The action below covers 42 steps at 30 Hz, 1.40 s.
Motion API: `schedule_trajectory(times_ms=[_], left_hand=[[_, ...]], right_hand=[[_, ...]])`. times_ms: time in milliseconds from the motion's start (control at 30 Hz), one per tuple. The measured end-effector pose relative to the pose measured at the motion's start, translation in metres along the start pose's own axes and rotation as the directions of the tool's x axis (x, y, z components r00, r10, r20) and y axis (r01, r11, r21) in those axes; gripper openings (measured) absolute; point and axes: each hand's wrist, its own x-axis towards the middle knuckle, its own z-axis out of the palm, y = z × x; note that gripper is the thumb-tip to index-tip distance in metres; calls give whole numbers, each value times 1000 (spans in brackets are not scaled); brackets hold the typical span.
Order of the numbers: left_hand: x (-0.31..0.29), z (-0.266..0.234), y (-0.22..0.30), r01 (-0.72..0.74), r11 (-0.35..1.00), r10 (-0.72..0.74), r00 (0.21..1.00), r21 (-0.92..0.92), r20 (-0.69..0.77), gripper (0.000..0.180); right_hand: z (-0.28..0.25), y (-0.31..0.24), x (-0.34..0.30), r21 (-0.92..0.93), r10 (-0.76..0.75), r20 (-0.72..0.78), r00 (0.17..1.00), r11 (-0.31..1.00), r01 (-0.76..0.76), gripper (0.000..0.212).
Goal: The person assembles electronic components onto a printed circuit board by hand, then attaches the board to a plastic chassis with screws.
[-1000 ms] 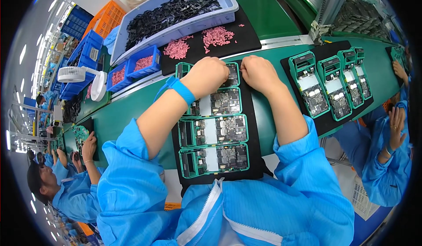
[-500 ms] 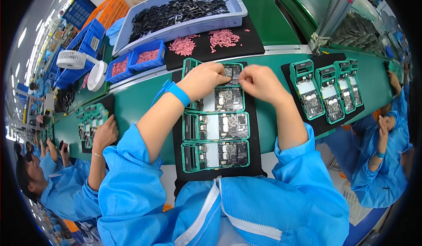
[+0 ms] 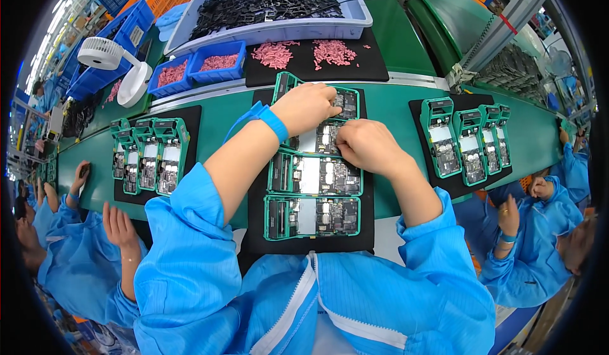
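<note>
Several green device housings with circuit boards inside lie in a column on a black mat (image 3: 255, 225) before me. My left hand (image 3: 309, 108) is over the farthest housing (image 3: 287, 83), its fingers bent and their tips at the board's right part. At the right part of the second housing's board (image 3: 327, 136), my right hand (image 3: 374, 146) is closed in a pinch with its fingertips low on the board. Whatever is between the fingertips of either hand is hidden. Nearer to me, the third housing (image 3: 315, 174) and the closest housing (image 3: 311, 217) lie untouched by my hands.
Beyond the mat are blue bins (image 3: 217, 63) of small pink pieces, loose pink piles (image 3: 334, 53) and a large tub (image 3: 279, 26) of black parts. More housings lie on mats at left (image 3: 148, 155) and right (image 3: 471, 146), beside co-workers. A white fan (image 3: 101, 53) stands far left.
My right hand has come nearer, from the farthest housing to the second one. My left hand stays over the farthest housing. The co-worker's hand at left has withdrawn from the housings there.
</note>
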Motion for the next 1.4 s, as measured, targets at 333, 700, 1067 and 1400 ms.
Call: schedule_trajectory(times_ms=[333, 700, 1067, 1400], left_hand=[[-1, -3, 3, 29, 1000, -29, 999, 8, 12, 29], [2, -1, 5, 41, 999, -41, 999, 18, 26, 28], [17, -40, -18, 60, 979, -8, 967, -197, 253, 26], [26, -133, -36, 354, 909, -360, 933, -220, 13, 11]], right_hand=[[-4, -4, 8, -131, -9, 106, 994, 991, 23, 5], [5, 4, -26, 2, -113, -131, 985, 993, 114, 26], [9, 45, 12, 365, 99, -326, 940, 931, 28, 20], [16, 129, 94, 91, 582, -344, 737, 802, -591, 13]])
